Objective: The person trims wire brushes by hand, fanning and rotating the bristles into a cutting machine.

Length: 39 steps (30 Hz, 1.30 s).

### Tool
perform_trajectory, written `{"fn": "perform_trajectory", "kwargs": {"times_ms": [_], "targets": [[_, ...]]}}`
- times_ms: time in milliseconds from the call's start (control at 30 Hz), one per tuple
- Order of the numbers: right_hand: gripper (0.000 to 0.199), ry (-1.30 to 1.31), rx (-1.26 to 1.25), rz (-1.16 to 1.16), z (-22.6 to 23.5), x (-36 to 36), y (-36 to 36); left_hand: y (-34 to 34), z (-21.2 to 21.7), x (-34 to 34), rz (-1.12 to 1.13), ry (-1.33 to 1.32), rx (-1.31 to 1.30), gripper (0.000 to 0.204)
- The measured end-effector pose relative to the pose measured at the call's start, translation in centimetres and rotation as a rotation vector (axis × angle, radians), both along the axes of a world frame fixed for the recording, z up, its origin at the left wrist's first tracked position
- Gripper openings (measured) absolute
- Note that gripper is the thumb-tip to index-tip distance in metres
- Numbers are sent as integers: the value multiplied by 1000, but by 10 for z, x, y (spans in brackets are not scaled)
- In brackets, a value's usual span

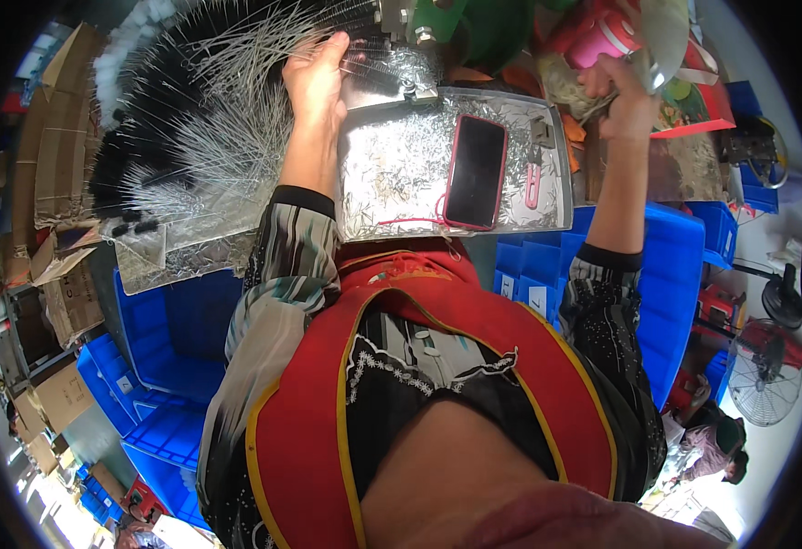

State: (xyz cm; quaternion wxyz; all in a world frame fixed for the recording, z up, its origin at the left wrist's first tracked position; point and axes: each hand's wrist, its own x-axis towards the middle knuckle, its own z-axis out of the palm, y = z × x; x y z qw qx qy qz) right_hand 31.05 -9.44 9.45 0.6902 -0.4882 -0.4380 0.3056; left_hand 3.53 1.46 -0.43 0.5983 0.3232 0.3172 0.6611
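Observation:
At the upper left of the worktop, my left hand (314, 78) is closed with the thumb on top, around a thin wire-stemmed brush (367, 66). Dark bristles show just right of the fingers, close to a metal machine block (410, 90). A large heap of similar brushes with silvery wire stems (231, 137) and black bristles lies left of that hand. My right hand (628, 99) is curled shut at the upper right, next to a shiny metal piece (671, 41) and a tangle of pale strands (561, 87). What its fingers hold is hidden.
A pale tray (387, 169) strewn with wire clippings lies between my arms, bearing a phone in a red case (476, 172) and a small pink-red cutter (532, 186). Green machine parts (488, 37) stand beyond. Blue bins (177, 329) flank me; cardboard boxes (67, 137) line the left.

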Motion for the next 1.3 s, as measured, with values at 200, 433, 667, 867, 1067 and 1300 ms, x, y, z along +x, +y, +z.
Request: {"fn": "perform_trajectory", "kwargs": {"times_ms": [200, 433, 667, 867, 1067, 1300], "targets": [[24, 62, -184, -50, 25, 2, 4, 1, -2, -6, 35, -43, -73, 16], [24, -21, -154, -18, 22, -3, 1, 2, 4, -1, 26, -26, -9, 16], [21, 10, -177, 12, 33, 6, 5, 4, 2, 0, 20, -29, 2, 18], [16, -123, 334, 15, -34, -3, 13, 2, 8, -4, 73, 210, -57, 14], [25, -1, -123, -10, 17, 2, 0, 4, 12, -6, 150, 102, -83, 17], [25, -16, -178, -59, 23, 0, 3, 13, 1, 2, 326, -41, -7, 13]]}}
